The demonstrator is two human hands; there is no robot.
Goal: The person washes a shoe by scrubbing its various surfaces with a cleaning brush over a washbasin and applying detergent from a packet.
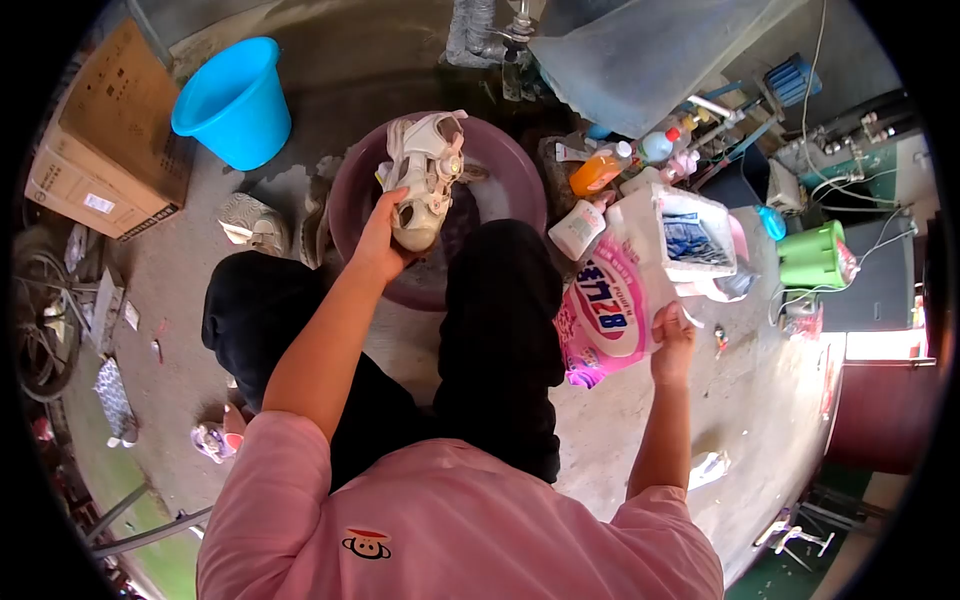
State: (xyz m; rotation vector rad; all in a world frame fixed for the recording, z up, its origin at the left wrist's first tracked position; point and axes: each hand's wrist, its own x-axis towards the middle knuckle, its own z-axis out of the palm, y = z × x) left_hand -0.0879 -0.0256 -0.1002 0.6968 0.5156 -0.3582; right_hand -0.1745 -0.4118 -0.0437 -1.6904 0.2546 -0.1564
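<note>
My left hand (382, 245) is closed around the toe end of a pale beige sandal (420, 175) with straps and a small ornament. It holds the sandal above a purple-brown basin (348, 190), in which dark water partly shows. On the right, my right hand (675, 345) is closed, with a thin white piece (692, 317) sticking out past the fingers; its kind is unclear. Beside that hand stands a pink and white bag of washing powder (607, 310). Whether the fingers touch the bag, I cannot tell.
A blue bucket (235, 105) and a cardboard box (110, 135) stand at the upper left. More shoes (255, 222) lie left of the basin. Bottles (600, 170), a white foam box (690, 235) and a green bucket (812, 253) are at the right. Pipes hang above.
</note>
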